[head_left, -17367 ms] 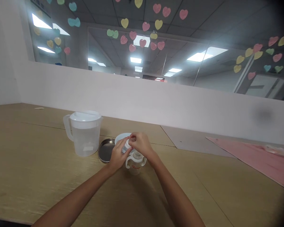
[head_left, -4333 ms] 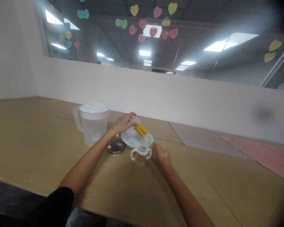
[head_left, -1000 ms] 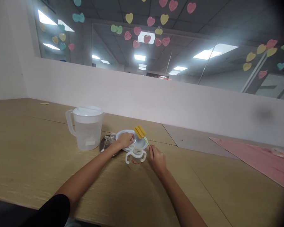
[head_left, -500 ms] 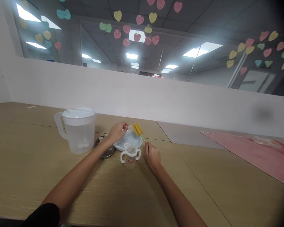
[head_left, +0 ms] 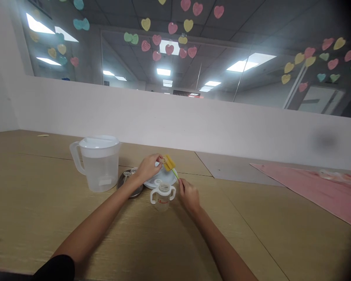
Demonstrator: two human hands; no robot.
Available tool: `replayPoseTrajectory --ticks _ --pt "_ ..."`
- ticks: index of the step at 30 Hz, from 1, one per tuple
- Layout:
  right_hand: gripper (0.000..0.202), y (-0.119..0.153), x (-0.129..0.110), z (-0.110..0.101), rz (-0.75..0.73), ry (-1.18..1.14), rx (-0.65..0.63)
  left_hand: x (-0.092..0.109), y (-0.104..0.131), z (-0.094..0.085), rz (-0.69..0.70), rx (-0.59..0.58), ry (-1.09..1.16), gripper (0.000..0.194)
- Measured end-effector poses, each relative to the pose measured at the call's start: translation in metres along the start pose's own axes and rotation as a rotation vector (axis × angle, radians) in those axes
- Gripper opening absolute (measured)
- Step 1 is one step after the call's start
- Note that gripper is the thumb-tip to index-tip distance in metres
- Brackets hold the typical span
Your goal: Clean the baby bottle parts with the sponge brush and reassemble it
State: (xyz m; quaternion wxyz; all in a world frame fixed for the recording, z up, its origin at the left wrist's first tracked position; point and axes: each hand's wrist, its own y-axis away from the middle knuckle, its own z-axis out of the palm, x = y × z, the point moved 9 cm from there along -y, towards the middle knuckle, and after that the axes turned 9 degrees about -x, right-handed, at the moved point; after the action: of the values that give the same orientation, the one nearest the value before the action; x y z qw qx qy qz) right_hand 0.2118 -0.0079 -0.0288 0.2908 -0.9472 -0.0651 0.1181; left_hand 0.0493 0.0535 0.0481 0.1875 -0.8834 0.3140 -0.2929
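My left hand [head_left: 151, 167] pinches a small, pale, see-through ring-like piece [head_left: 163, 160]; its exact kind is too small to tell. Closed around the green handle of a yellow sponge brush [head_left: 170, 163] is my right hand [head_left: 189, 194]. The sponge head is right beside the ring piece and seems to touch it. Both are held above a white bowl [head_left: 171, 180], partly hidden by my left hand. In front of the bowl stands a clear baby bottle [head_left: 163, 201] with two white handles and red print, its top uncapped.
To the left is a lidded, translucent pitcher [head_left: 101, 168]. Behind my left forearm lies a round metal tray [head_left: 138, 192] with small clear parts on it. A pink cloth or mat [head_left: 304, 191] covers the table's right side. A white wall [head_left: 175, 121] borders the back.
My left hand has moved slightly right, bringing the ring piece up against the sponge head. The view has shifted slightly; the bottle and pitcher stay in place.
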Motion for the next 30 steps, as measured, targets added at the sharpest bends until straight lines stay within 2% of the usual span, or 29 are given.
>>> replayPoseTrajectory --ticks 5,11,18,30 --pt "0.05 0.0 -0.002 0.001 -0.045 0.005 -0.002 0.0 0.0 -0.002 0.028 0.02 -0.009 0.017" --pt "0.049 0.001 -0.002 0.0 -0.056 0.003 0.014 -0.011 -0.001 -0.002 -0.056 -0.002 -0.019 0.02" --pt "0.05 0.002 -0.004 -0.003 -0.079 -0.036 0.035 -0.012 0.002 -0.005 -0.145 -0.031 -0.048 0.022" --pt "0.045 0.005 -0.007 -0.002 -0.154 0.007 0.076 -0.02 0.003 -0.003 -0.228 -0.092 -0.148 0.032"
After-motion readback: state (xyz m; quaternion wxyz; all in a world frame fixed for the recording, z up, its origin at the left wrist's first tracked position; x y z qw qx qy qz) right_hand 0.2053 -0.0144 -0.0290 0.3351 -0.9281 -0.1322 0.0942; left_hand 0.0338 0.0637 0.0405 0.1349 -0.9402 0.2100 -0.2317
